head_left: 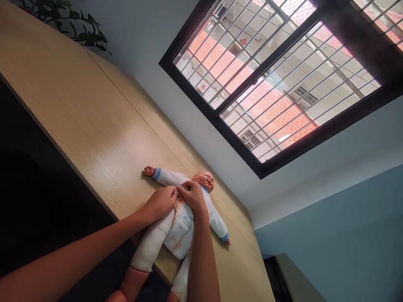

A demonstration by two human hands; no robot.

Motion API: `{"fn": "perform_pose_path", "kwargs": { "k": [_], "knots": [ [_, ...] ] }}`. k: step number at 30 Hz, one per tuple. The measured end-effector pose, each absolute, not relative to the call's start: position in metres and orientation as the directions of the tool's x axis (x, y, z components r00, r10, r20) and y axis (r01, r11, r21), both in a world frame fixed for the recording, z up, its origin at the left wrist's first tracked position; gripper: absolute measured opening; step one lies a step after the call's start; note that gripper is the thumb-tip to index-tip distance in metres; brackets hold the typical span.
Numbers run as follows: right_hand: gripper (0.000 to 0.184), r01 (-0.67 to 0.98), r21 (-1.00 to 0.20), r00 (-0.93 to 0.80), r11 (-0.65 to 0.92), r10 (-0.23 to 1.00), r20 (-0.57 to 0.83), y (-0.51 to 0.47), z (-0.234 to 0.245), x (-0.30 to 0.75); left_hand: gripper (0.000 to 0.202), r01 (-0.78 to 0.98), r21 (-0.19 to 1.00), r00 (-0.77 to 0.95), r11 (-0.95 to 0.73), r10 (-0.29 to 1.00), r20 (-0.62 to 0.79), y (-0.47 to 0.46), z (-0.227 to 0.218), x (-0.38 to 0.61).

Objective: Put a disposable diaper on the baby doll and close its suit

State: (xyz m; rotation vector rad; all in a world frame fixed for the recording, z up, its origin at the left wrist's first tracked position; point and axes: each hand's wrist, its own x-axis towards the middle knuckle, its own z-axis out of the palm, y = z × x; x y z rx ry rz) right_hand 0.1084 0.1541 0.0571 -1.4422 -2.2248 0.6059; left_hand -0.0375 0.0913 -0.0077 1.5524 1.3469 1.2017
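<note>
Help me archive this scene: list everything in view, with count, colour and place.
Tabletop: 1, light wood, upper left to bottom middle
Baby doll: 1, dressed in white and blue, on its back on the tabletop
Diaper: 1, white with blue and orange print, at the doll's hips
Plant: 1, dark green, upper left
Window: 1, black frame, barred, upper right
Building: 1 or more, orange and whitish, outside
Walls: 2, bluish grey, behind tabletop and lower right
Furniture piece: 1, grey and dark, bottom right
Left hand: 1, bare, at the diaper's upper edge
Right hand: 1, bare, beside the left hand
</note>
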Motion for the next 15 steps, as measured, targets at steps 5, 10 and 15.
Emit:
{"fn": "perform_pose_path", "kwargs": {
  "k": [5, 10, 15],
  "knots": [
    [0.02, 0.772, -0.531, -0.367, 0.349, 0.927, 0.075, 0.162, 0.054, 0.108, 0.016, 0.392, 0.915, -0.019, -0.098, 0.993, 0.114, 0.069, -0.011, -0.036],
    [0.019, 0.883, -0.328, -0.339, 0.336, 0.939, 0.048, 0.167, 0.046, 0.097, 0.018, 0.453, 0.876, 0.077, -0.163, 0.987, 0.144, 0.028, -0.012, -0.042],
    [0.008, 0.933, -0.094, -0.348, 0.348, 0.937, 0.015, 0.167, 0.043, 0.086, 0.02, 0.481, 0.86, 0.101, -0.173, 0.985, 0.142, 0.028, -0.009, -0.06]
  ]
}}
